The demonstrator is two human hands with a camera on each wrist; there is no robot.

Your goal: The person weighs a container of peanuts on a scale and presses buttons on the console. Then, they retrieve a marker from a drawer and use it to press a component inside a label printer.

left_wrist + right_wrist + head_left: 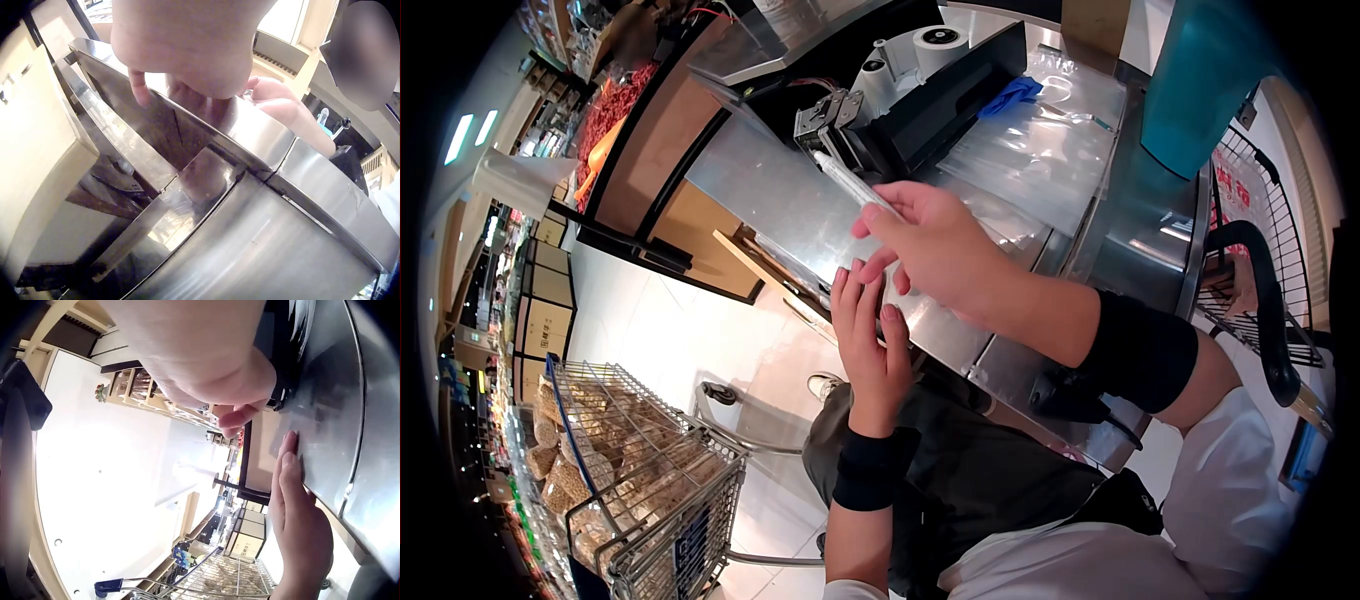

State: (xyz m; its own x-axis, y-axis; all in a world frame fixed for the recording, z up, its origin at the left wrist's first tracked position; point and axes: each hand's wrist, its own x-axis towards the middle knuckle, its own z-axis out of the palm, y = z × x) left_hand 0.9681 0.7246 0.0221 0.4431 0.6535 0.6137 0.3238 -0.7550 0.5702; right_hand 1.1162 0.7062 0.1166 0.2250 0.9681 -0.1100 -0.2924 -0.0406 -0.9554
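My right hand point(935, 240) is over the steel counter point(750, 185), its thumb and forefinger pinching one end of a narrow white strip point(850, 183). From there the strip runs up to the metal mouth of a label printer point(830, 125). My other right fingers are loosely bent. Just below, my left hand point(870, 345) is raised at the counter's front edge, fingers straight and holding nothing. The right wrist view also shows this left hand point(303, 531) beside the steel edge. In the left wrist view, the palm hides most of the left fingers.
White rolls point(940, 45) sit in the black machine housing. Clear plastic bags point(1050, 140) and a crumpled blue piece point(1012, 95) lie right of it. A cart of bagged goods point(640, 470) stands at lower left, another cart point(1260, 240) at right. A drawer point(775, 270) juts out below the counter.
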